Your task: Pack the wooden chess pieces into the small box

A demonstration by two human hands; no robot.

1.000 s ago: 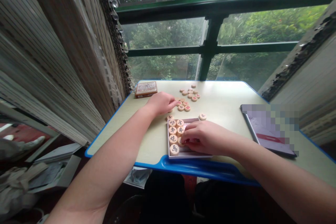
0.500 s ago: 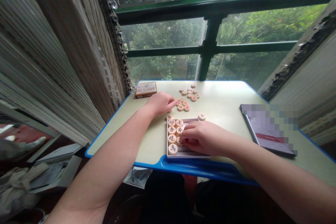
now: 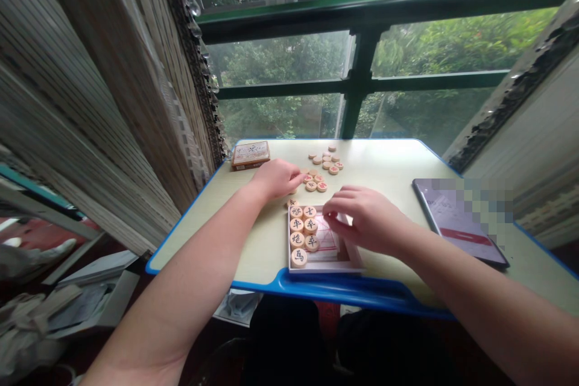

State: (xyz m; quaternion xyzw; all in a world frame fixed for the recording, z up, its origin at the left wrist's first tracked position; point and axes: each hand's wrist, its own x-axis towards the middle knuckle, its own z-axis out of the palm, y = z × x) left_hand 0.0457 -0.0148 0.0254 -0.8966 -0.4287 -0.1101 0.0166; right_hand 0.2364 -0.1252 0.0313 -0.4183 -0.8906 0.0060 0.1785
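Observation:
My left hand (image 3: pixel 281 178) reaches to the near left of a loose group of round wooden Chinese chess pieces (image 3: pixel 311 186). Its fingers are closed together, their tips against the group; what they pinch, if anything, is hidden. My right hand (image 3: pixel 359 214) hovers over the right part of a shallow white box (image 3: pixel 325 269), fingers bent and thumb apart, no piece visible in them. Inside the box, black-marked pieces (image 3: pixel 311 243) lie in two columns at the left, beside a folded sheet with red lines (image 3: pixel 326 235). One piece (image 3: pixel 292 202) lies just outside its far left corner.
A brown printed box lid (image 3: pixel 251 154) lies at the table's far left. More pieces (image 3: pixel 333 170) are scattered near the far edge. At the right lies a tablet (image 3: pixel 461 223). The pale table (image 3: pixel 389 163) has a blue rim and stands against a green-framed window.
My right hand has risen from the box's second column and moved right and away from me, leaving a black-marked piece uncovered there. My left hand has hardly moved.

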